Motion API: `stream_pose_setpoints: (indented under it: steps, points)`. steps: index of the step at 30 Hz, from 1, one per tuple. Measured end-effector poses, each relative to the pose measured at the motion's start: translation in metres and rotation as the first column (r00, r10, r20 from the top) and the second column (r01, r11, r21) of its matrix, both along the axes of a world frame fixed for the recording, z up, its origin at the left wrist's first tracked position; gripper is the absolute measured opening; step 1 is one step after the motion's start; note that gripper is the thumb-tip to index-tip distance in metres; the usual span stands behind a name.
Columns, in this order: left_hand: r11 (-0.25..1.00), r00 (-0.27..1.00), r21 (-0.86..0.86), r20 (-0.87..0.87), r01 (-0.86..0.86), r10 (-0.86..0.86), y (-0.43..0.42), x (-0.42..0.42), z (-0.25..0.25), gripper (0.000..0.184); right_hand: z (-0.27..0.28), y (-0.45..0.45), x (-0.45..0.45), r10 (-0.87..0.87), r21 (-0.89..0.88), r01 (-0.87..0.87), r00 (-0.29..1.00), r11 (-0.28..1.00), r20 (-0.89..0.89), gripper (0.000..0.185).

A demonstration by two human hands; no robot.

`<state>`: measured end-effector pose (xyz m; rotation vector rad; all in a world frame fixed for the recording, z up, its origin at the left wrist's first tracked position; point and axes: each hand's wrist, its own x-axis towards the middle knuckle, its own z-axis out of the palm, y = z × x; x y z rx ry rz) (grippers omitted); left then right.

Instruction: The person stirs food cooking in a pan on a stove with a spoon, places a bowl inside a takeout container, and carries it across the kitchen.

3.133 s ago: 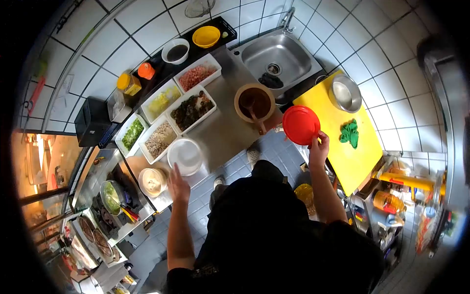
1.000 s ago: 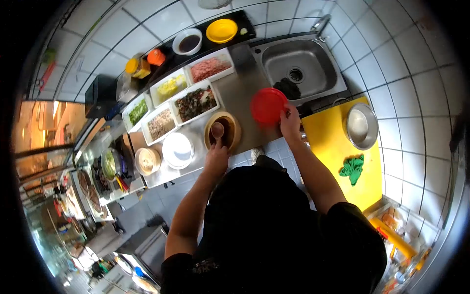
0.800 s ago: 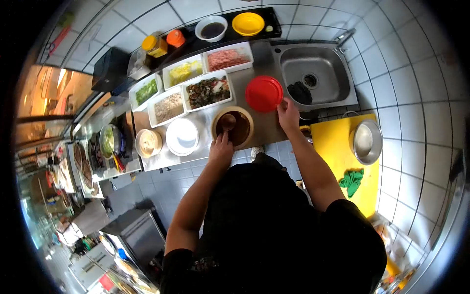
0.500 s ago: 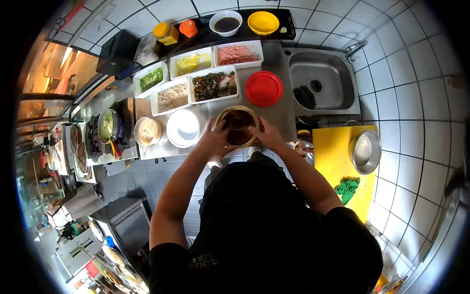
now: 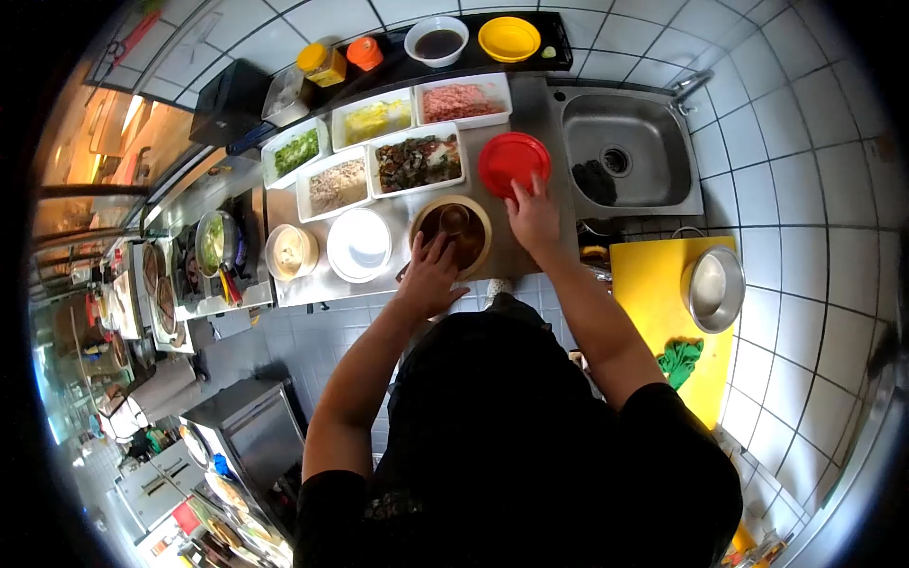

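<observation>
Bowl [image 5: 488, 239] sits under left hand [image 5: 432, 277]; red lid [image 5: 509, 159] partly under right hand [image 5: 536, 220].

The disc [image 5: 509, 156] is coloured plain bright red. The pot [image 5: 487, 237] is rimmed in pale tan and darkened inside to brown; the ladle [image 5: 454, 220] seems reddish brown, though its shade is obscured by shadow. White is shown by the trays [image 5: 421, 189], with green, yellow, pink, speckled beige and mottled dark food inside. The board [image 5: 653, 293] is coloured yellow, the cloth [image 5: 679, 363] green. White wall tiles [image 5: 781, 194] are gridded with dark lines.
</observation>
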<state>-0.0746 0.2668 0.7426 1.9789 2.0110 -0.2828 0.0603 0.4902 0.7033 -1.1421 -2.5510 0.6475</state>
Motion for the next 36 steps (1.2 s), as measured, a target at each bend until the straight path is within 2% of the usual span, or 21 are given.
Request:
stream_pose_setpoints:
  steps: [1, 2, 3, 5, 8, 11, 14, 16, 17, 20, 23, 25, 27, 28, 30, 31, 33, 36]
  points:
    - [0.982, 0.996, 0.181, 0.087, -0.053, 0.038, -0.006, -0.001, -0.017, 0.064, -0.005, 0.006, 0.005, 0.035, 0.111, -0.045, 0.995, 0.993, 0.093, 0.036]
    - [0.987, 0.997, 0.151, 0.069, -0.054, 0.044, -0.006, -0.003, -0.017, 0.065, -0.010, 0.012, 0.007, 0.058, 0.220, -0.099, 0.981, 0.971, 0.186, 0.035]
    - [0.991, 0.997, 0.124, 0.051, -0.056, 0.050, -0.002, -0.006, -0.015, 0.066, -0.016, 0.019, 0.007, 0.128, 0.158, -0.156, 0.977, 0.975, 0.173, 0.035]
    - [0.994, 0.998, 0.091, 0.041, -0.055, 0.051, 0.002, -0.013, -0.011, 0.068, -0.027, 0.027, 0.005, 0.267, 0.037, -0.274, 0.953, 0.961, 0.141, 0.035]
    - [0.994, 0.997, 0.100, 0.062, -0.047, 0.041, 0.003, -0.019, -0.008, 0.071, -0.035, 0.027, -0.002, 0.204, 0.230, -0.173, 0.972, 0.958, -0.117, 0.042]
    - [0.993, 0.997, 0.119, 0.074, 0.004, -0.013, -0.002, -0.027, -0.010, 0.072, 0.021, 0.002, -0.003, 0.103, -0.216, -0.122, 0.990, 0.969, -0.098, 0.052]
    - [0.990, 0.988, 0.078, 0.091, 0.114, -0.121, 0.001, -0.042, -0.002, 0.072, 0.031, -0.029, 0.001, 0.294, -0.479, -0.263, 0.956, 0.838, -0.010, 0.061]
    - [0.987, 0.979, 0.058, 0.131, 0.152, -0.158, 0.005, -0.057, 0.007, 0.070, -0.011, -0.033, -0.001, 0.261, -0.499, -0.321, 0.947, 0.805, -0.188, 0.064]
    - [0.979, 0.980, 0.084, 0.060, 0.183, -0.189, 0.008, -0.061, 0.013, 0.066, -0.017, -0.035, -0.006, 0.238, -0.505, -0.352, 0.931, 0.788, -0.277, 0.065]
    - [0.992, 0.992, 0.050, 0.049, 0.116, -0.118, 0.012, -0.065, 0.034, 0.056, -0.026, -0.033, -0.018, 0.243, -0.517, -0.337, 0.939, 0.787, -0.242, 0.063]
    - [0.907, 0.982, 0.415, 0.186, -0.070, -0.009, -0.006, -0.067, 0.035, 0.044, 0.023, -0.030, -0.028, 0.291, -0.615, -0.300, 0.949, 0.729, -0.117, 0.060]
    - [0.736, 0.956, 0.614, 0.241, -0.285, 0.168, -0.034, -0.073, 0.027, 0.043, 0.005, -0.034, -0.034, 0.288, -0.519, -0.328, 0.945, 0.789, -0.158, 0.058]
    - [0.469, 0.839, 0.706, 0.359, -0.531, 0.409, -0.067, -0.072, 0.020, 0.048, 0.000, -0.038, -0.037, 0.286, -0.487, -0.331, 0.944, 0.808, -0.166, 0.058]
    - [0.398, 0.751, 0.674, 0.370, -0.623, 0.547, -0.085, -0.071, 0.015, 0.048, 0.005, -0.040, -0.037, 0.284, -0.505, -0.324, 0.946, 0.800, -0.156, 0.058]
    - [0.389, 0.670, 0.621, 0.313, -0.681, 0.674, -0.125, -0.080, -0.018, 0.047, -0.002, -0.045, -0.041, 0.259, -0.500, -0.315, 0.949, 0.806, -0.181, 0.057]
    - [0.470, 0.663, 0.550, 0.219, -0.690, 0.716, -0.130, -0.075, -0.017, 0.047, -0.025, -0.049, -0.042, 0.238, -0.478, -0.315, 0.947, 0.820, -0.214, 0.057]
    - [0.592, 0.644, 0.369, 0.026, -0.717, 0.764, -0.138, -0.063, -0.014, 0.046, -0.029, -0.054, -0.045, 0.218, -0.464, -0.295, 0.953, 0.835, -0.212, 0.056]
    - [0.529, 0.648, 0.416, 0.231, -0.740, 0.725, -0.154, -0.071, -0.044, 0.039, -0.027, -0.055, -0.049, 0.208, -0.469, -0.248, 0.969, 0.848, -0.136, 0.054]
